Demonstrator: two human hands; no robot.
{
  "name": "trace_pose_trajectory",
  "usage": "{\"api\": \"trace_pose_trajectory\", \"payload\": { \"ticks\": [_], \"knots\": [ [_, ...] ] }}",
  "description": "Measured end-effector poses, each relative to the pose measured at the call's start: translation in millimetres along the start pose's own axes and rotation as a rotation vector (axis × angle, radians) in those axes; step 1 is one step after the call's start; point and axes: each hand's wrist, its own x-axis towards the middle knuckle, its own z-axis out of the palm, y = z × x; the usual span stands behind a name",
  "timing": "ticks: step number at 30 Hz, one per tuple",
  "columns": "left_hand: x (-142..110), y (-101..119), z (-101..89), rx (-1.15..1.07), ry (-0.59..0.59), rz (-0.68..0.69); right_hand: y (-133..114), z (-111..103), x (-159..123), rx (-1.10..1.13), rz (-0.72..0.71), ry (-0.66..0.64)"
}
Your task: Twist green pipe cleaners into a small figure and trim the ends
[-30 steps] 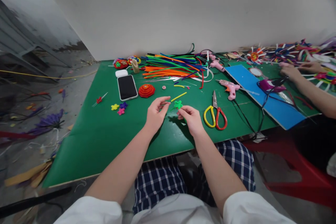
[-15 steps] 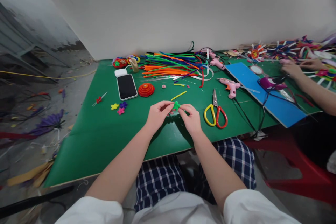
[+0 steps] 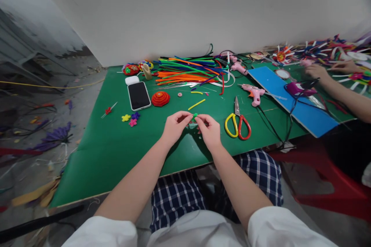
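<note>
Between my fingertips is a small green pipe-cleaner flower (image 3: 195,115), mostly covered by the fingers. My left hand (image 3: 176,125) pinches it from one side and my right hand (image 3: 210,129) from the other, just above the green table (image 3: 116,154). Beyond my hands lies a short yellow pipe-cleaner piece (image 3: 196,104). Scissors (image 3: 237,121) with one yellow and one red handle rest to the right. Off to the left sit small finished flowers: a yellow one (image 3: 125,117), a purple one (image 3: 135,115) and a pink one (image 3: 133,122).
A phone (image 3: 139,95), an orange-red coiled dome (image 3: 160,98) and a pile of pipe cleaners (image 3: 188,71) lie farther back. Rightward are a pink glue gun (image 3: 252,92) with its cord and a blue board (image 3: 292,100). Another person's hand (image 3: 317,74) works at the far right.
The green flower has turned between my fingers and shows less of its petals. Both hands stay in nearly the same place. The camera view has shifted slightly.
</note>
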Motion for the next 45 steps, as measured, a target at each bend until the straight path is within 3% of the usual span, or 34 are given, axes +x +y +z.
{"api": "trace_pose_trajectory", "payload": {
  "ticks": [7,12,15,25,30,37,45],
  "knots": [
    [-2,2,0.9,-0.014,-0.055,-0.035,-1,-2,3,0.159,0.08,-0.035],
    [-1,-1,0.5,0.074,-0.039,0.017,-1,-1,2,0.159,0.076,-0.046],
    [-1,-3,1.4,0.126,-0.009,0.035,-1,0,1,0.114,0.053,-0.039],
    [-1,-2,4.4,0.01,0.002,-0.041,3,1,-1,-0.045,-0.048,0.01],
    [3,-2,3.1,-0.168,0.074,-0.115,5,0,2,-0.069,-0.079,0.01],
    [10,-7,-3.9,-0.397,0.177,-0.272,12,-5,8,-0.356,-0.234,0.109],
    [9,-8,-4.5,-0.373,0.129,-0.262,15,-2,7,-0.408,-0.311,-0.024]
  ]
}}
